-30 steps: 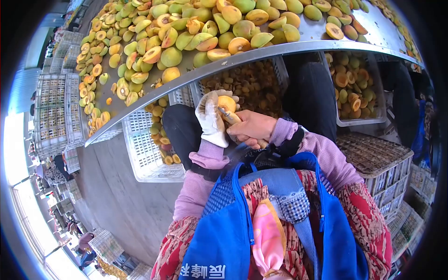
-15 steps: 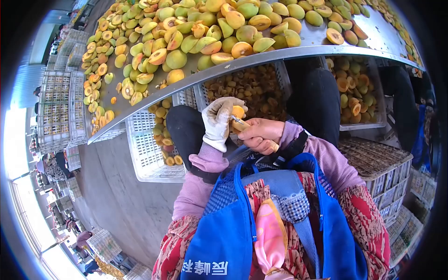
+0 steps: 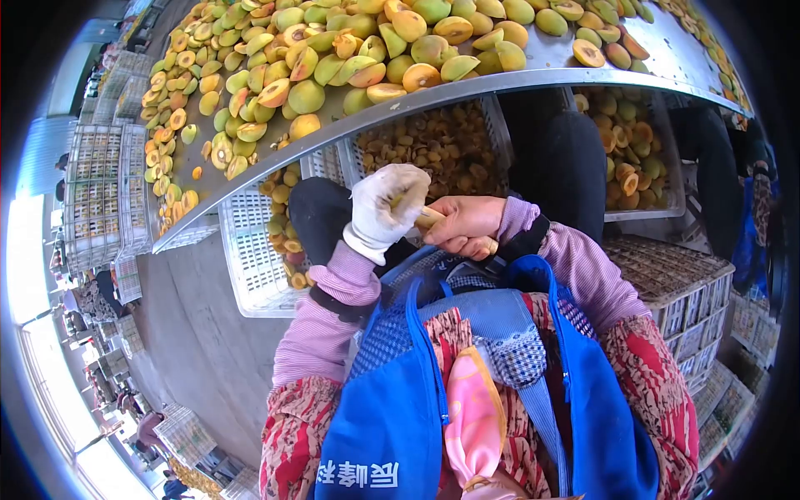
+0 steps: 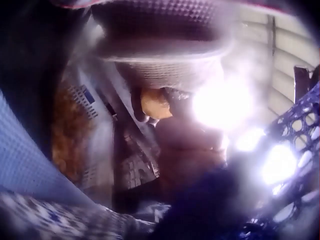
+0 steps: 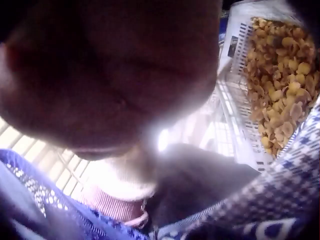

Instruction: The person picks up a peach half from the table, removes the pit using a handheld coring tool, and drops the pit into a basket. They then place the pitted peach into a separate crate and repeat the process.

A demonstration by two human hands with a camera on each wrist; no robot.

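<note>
My left hand point(image 3: 392, 202), in a white glove, is curled around an apricot; the head view hides the fruit, while the left wrist view shows its orange flesh point(image 4: 155, 104) under the glove point(image 4: 165, 55). My bare right hand point(image 3: 461, 227) grips a knife by its wooden handle point(image 3: 430, 218), with the blade end pointing into the gloved fist. Both hands meet in front of my chest, just below the table rim. The right wrist view is filled by the right hand point(image 5: 110, 75), with the white glove point(image 5: 122, 175) below it.
A metal table point(image 3: 533, 77) above the hands is heaped with whole and halved apricots point(image 3: 333, 58). Under it stand white crates point(image 3: 250, 246), one holding pits point(image 3: 442, 146), another holding halves point(image 3: 633, 150). Woven crates point(image 3: 667, 275) are stacked at the right, empty crates point(image 3: 100, 192) at the far left.
The gloved hand has rolled over the apricot, so its orange cut face no longer shows. Both hands have shifted slightly up and left, still joined at the knife.
</note>
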